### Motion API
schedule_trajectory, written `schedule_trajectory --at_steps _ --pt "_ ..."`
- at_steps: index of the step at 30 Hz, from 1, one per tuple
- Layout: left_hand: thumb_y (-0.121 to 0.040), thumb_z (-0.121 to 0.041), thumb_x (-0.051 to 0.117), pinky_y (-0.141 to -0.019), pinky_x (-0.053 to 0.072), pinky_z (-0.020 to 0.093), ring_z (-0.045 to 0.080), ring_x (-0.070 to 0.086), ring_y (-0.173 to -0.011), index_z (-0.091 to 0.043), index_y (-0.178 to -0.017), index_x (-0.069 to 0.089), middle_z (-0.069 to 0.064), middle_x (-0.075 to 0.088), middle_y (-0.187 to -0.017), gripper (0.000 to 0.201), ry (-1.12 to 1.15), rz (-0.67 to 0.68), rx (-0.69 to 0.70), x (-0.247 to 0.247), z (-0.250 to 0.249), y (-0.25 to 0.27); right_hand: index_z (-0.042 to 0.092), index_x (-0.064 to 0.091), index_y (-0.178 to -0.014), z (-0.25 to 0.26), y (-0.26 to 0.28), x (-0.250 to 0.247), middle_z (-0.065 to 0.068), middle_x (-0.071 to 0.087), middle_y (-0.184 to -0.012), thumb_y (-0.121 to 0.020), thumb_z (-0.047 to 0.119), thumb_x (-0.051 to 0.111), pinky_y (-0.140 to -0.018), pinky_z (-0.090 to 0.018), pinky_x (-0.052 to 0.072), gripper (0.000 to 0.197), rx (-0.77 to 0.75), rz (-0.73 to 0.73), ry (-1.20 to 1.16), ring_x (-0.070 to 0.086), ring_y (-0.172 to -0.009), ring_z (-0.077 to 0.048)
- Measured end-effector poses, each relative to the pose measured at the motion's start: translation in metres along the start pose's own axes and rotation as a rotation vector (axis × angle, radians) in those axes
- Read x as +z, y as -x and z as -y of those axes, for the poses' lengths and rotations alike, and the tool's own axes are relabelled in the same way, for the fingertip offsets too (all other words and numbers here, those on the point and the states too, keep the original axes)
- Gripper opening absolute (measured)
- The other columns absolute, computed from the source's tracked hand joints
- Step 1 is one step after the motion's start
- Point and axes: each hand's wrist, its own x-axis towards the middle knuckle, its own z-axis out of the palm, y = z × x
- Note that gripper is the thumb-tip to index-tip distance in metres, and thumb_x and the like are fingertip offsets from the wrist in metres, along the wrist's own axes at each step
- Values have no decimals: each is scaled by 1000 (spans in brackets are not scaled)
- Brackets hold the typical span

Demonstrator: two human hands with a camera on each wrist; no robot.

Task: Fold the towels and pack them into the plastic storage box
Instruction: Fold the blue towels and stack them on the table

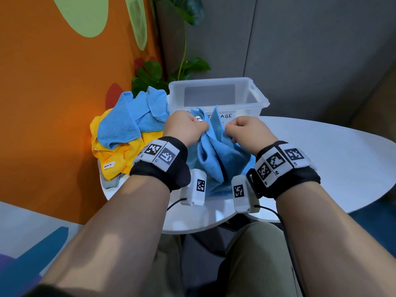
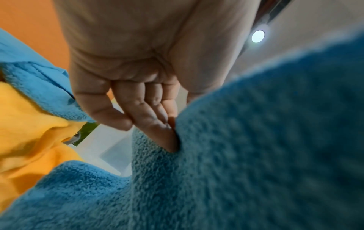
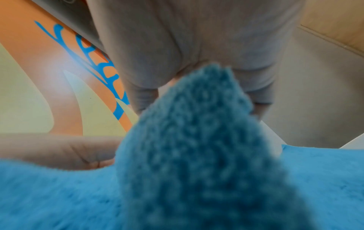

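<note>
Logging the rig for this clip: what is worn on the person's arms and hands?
Forearms and hands are bare. Each wrist carries a black fabric band with white blocks bearing black square-pattern markers, plus a white camera box underneath with a thin black cable.

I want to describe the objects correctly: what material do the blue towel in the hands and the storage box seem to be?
Blue towel: looks like microfibre or terry, matte; a short fuzzy looped pile shows in the wrist views, and it drapes softly.
Storage box: seems translucent plastic, smooth and slightly glossy; its walls let the background show through.
</note>
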Motion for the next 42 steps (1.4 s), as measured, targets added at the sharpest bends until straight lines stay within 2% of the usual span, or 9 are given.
schedule_trajectory --at_steps 3,9,12,15,18,27,34,38,42 --pt "-78 -26 67 -61 43 36 22 45 -62 -9 -63 57 11 47 -64 25 -40 -26 30 -2 -3 -1 12 58 -76 3 1 -3 2 57 -70 -84 12 56 -41 -8 36 8 -51 -15 -49 46 -54 -8" --pt "-80 -27 71 -72 54 47 23 50 -61 7 -75 67 13 55 -63 35 64 53 36 1 -9 3 11 62 -86 2 3 3 8 49 -57 -86 14 58 -39 -10 32 5 -87 75 -45 37 -36 2" --pt "-78 -35 66 -76 55 48 27 53 -62 8 -80 66 23 59 -68 44 92 116 25 0 -10 5 12 61 -81 1 3 2 4 54 -64 -87 20 60 -52 -18 39 10 -76 92 -53 45 -49 -5" --pt "-80 -29 62 -62 52 35 28 51 -54 0 -72 65 18 56 -60 30 144 190 -17 -3 -14 9 13 58 -79 1 2 1 2 56 -71 -89 37 60 -65 -26 40 26 -68 91 -2 48 -63 -11" --pt "-83 -13 58 -54 41 23 17 44 -47 -11 -62 59 2 49 -52 21 204 273 -64 -6 -16 11 17 53 -78 1 2 0 6 50 -66 -85 42 64 -59 -24 35 28 -49 103 62 43 -59 -9" --pt "-88 -11 46 -74 42 30 8 62 -75 -22 -98 72 -4 72 -90 30 159 386 -34 -13 -14 16 17 51 -88 4 2 -1 3 55 -83 -79 16 64 -56 -20 37 16 -98 48 333 50 -74 -14" --pt "-85 -1 49 -85 48 34 15 60 -75 -25 -91 70 5 68 -80 33 220 413 -26 -17 -11 16 19 48 -80 9 6 0 6 51 -74 -80 52 66 -57 -25 36 38 -105 47 315 47 -67 -10" --pt "-79 -7 52 -84 42 35 12 59 -81 -31 -96 69 7 72 -105 34 210 524 14 -20 -12 21 16 45 -89 9 8 -1 3 51 -79 -78 49 69 -54 -25 33 42 -72 63 381 48 -70 -13" --pt "-86 4 38 -78 38 33 13 66 -98 -31 -108 64 -6 72 -107 49 195 590 24 -19 -9 21 13 43 -93 13 10 -2 4 48 -76 -83 45 63 -52 -24 32 39 -57 30 381 45 -66 -9"
